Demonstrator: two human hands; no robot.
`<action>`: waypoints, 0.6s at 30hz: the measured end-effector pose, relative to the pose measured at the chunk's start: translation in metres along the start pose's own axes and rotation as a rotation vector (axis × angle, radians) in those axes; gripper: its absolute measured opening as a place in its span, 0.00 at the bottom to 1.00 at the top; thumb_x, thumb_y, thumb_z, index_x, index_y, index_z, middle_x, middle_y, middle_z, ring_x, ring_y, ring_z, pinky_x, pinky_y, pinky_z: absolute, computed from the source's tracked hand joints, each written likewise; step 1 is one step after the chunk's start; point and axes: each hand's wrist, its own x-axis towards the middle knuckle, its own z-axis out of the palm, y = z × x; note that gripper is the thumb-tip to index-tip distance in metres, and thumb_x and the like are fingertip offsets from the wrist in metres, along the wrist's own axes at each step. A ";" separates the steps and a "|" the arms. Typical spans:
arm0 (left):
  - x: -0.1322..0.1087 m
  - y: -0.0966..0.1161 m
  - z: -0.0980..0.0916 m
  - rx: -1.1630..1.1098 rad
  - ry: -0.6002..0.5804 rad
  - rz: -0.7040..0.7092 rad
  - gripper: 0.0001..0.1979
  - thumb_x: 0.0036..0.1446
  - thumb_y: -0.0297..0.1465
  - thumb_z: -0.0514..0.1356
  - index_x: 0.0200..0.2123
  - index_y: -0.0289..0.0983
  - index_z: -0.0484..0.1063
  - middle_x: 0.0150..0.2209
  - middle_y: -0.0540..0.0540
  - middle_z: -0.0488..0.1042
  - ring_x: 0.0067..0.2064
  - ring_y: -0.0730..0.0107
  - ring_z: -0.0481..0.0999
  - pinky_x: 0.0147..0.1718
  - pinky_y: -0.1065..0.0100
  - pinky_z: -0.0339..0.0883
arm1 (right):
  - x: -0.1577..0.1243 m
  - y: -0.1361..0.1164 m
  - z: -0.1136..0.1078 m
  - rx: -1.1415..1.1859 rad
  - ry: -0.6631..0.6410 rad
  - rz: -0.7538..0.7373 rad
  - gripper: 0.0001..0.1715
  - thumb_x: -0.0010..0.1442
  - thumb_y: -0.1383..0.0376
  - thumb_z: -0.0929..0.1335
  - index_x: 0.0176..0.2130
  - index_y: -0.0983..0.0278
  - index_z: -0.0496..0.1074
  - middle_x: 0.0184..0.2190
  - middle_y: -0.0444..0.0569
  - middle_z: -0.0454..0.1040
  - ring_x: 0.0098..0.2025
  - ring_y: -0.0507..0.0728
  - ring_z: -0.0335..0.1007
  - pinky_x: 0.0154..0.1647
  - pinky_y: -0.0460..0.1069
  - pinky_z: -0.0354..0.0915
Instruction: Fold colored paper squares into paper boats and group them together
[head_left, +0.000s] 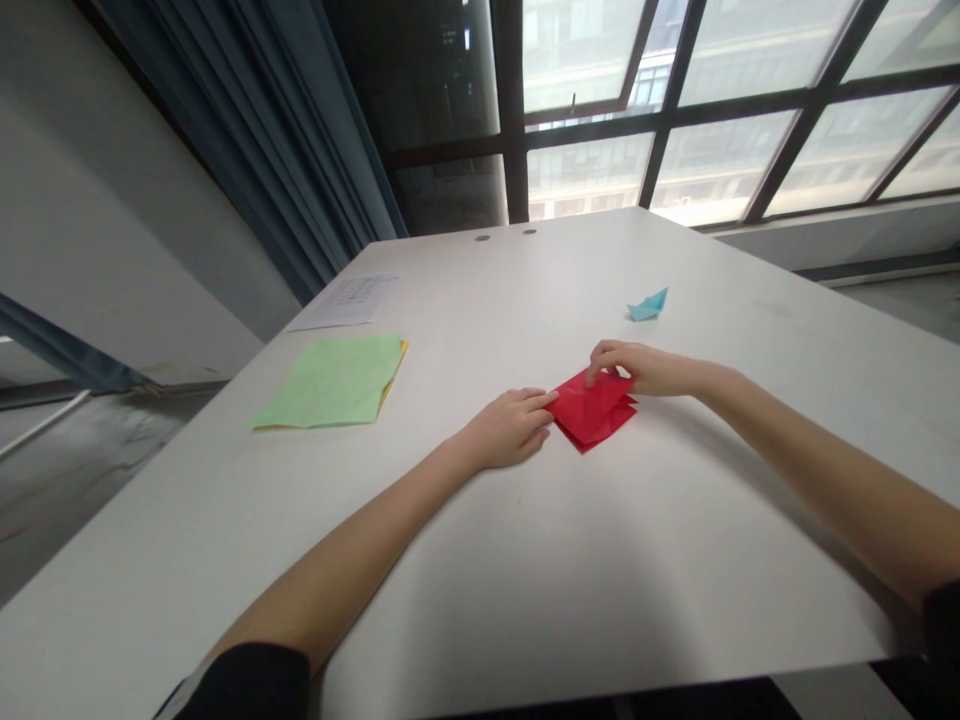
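Note:
A folded sheet of red paper (592, 412), roughly diamond-shaped and in several layers, lies on the white table with one point toward me. Its layers stand slightly apart along the right side. My left hand (511, 428) rests low on the tabletop, closed at the left corner of the paper, with its fingertips holding that corner. From the right, my right hand (634, 368) reaches over the far edge. Its fingers are bent and closed on the upper layer near the top right. Part of the far edge is hidden behind those fingers.
A small light-blue folded paper boat (647, 305) sits beyond my right hand. To the left lie green sheets (337, 380) with a yellow edge showing beneath, and a printed white page (349, 301) farther back. The table (480, 580) reaches toward windows and a blue curtain (247, 110).

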 end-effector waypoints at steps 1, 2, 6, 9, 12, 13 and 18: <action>0.000 0.000 0.000 -0.007 -0.008 -0.004 0.12 0.58 0.28 0.49 0.40 0.34 0.69 0.53 0.39 0.67 0.54 0.60 0.65 0.53 0.59 0.59 | -0.001 0.000 -0.002 -0.010 -0.047 0.019 0.18 0.48 0.72 0.62 0.38 0.61 0.74 0.41 0.51 0.67 0.34 0.53 0.66 0.36 0.49 0.65; 0.000 0.001 0.000 -0.017 -0.016 -0.012 0.12 0.58 0.28 0.48 0.40 0.34 0.69 0.52 0.38 0.68 0.53 0.61 0.66 0.53 0.60 0.59 | -0.002 0.000 -0.002 -0.023 -0.089 0.037 0.19 0.47 0.72 0.62 0.38 0.61 0.74 0.41 0.51 0.68 0.34 0.53 0.66 0.36 0.49 0.65; 0.000 0.003 -0.002 -0.049 -0.043 -0.075 0.14 0.59 0.30 0.49 0.46 0.31 0.64 0.50 0.36 0.69 0.53 0.62 0.66 0.52 0.62 0.59 | -0.005 0.006 0.000 -0.051 -0.213 0.068 0.21 0.49 0.68 0.64 0.44 0.58 0.74 0.43 0.51 0.69 0.36 0.55 0.68 0.38 0.49 0.65; 0.000 0.002 -0.002 -0.047 -0.044 -0.129 0.14 0.60 0.34 0.48 0.46 0.34 0.63 0.50 0.39 0.69 0.54 0.61 0.65 0.51 0.61 0.60 | -0.008 0.009 0.002 -0.059 -0.226 0.084 0.25 0.49 0.58 0.67 0.49 0.57 0.71 0.47 0.51 0.68 0.43 0.60 0.68 0.44 0.51 0.64; 0.002 0.000 0.002 0.008 -0.013 -0.175 0.14 0.62 0.36 0.46 0.45 0.36 0.65 0.48 0.41 0.70 0.51 0.61 0.67 0.47 0.60 0.62 | -0.008 0.009 0.006 -0.101 -0.198 0.095 0.32 0.49 0.50 0.67 0.52 0.57 0.68 0.50 0.53 0.67 0.49 0.64 0.64 0.48 0.54 0.61; 0.002 0.001 0.003 0.035 0.000 -0.191 0.15 0.62 0.36 0.45 0.44 0.36 0.66 0.46 0.42 0.71 0.49 0.61 0.68 0.46 0.59 0.62 | -0.007 0.007 0.008 -0.117 -0.181 0.102 0.32 0.51 0.48 0.65 0.52 0.58 0.68 0.50 0.53 0.67 0.50 0.64 0.63 0.49 0.55 0.61; 0.006 0.007 0.001 0.136 0.043 -0.280 0.18 0.62 0.37 0.44 0.38 0.36 0.72 0.34 0.41 0.71 0.38 0.62 0.70 0.37 0.61 0.63 | 0.007 -0.008 0.024 -0.277 0.037 0.131 0.26 0.59 0.52 0.58 0.48 0.62 0.72 0.45 0.57 0.69 0.47 0.64 0.62 0.50 0.59 0.58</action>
